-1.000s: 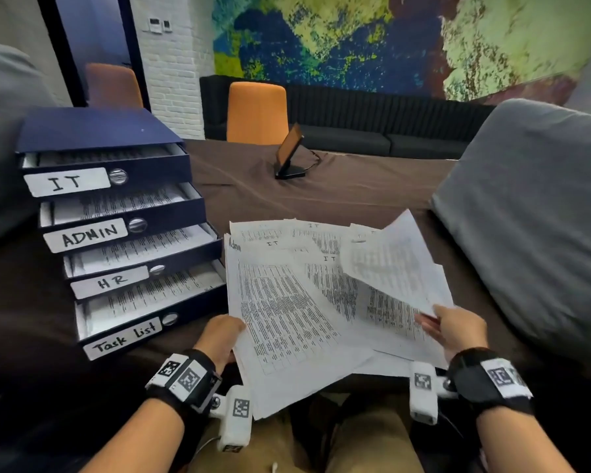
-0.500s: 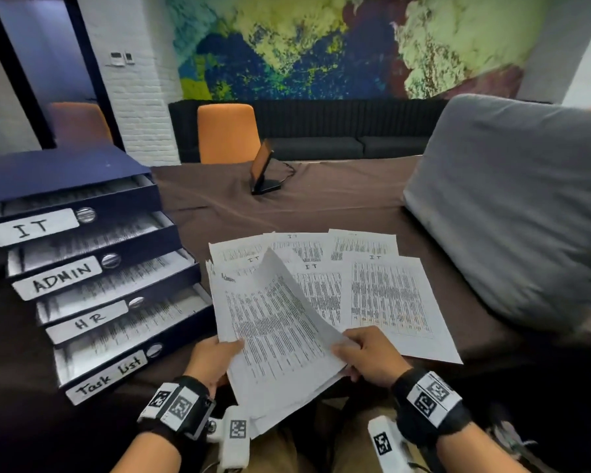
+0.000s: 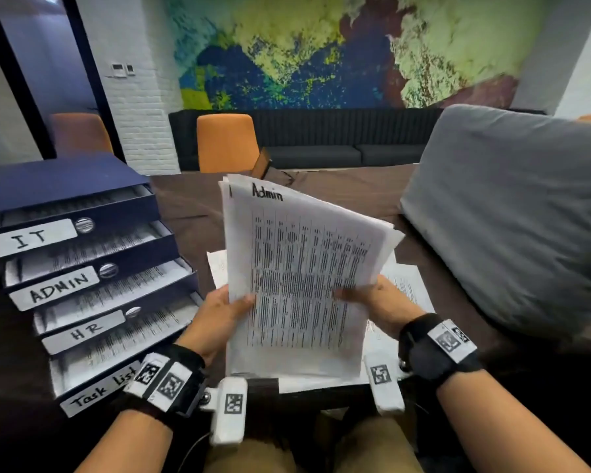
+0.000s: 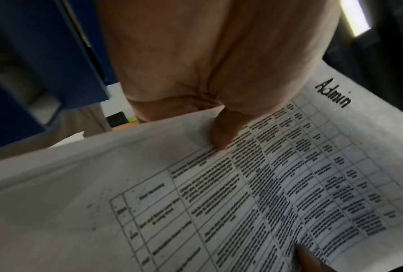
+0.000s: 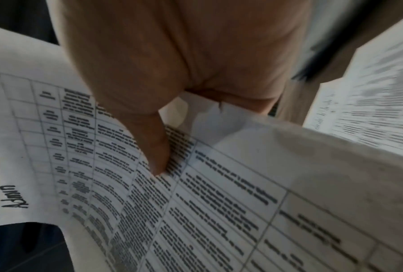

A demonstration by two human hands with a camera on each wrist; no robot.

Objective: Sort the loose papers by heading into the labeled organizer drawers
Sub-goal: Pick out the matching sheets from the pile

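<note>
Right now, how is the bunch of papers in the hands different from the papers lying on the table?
The lifted stack of printed white papers is tilted up, pinched by the left hand and right hand; the loose white sheets on the brown table lie flat, untouched. The lifted stack shows the handwritten heading "Admin"; the flat sheets' headings are hidden. The stack is gathered together; the flat sheets are spread out. Both are white pages of dense printed text.

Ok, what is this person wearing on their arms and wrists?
Bare forearms, no sleeves. Each wrist carries a black strap with white square-code tags and a white camera block with its own code tag: left hand, right hand. A thin cable hangs below the left block.
</note>
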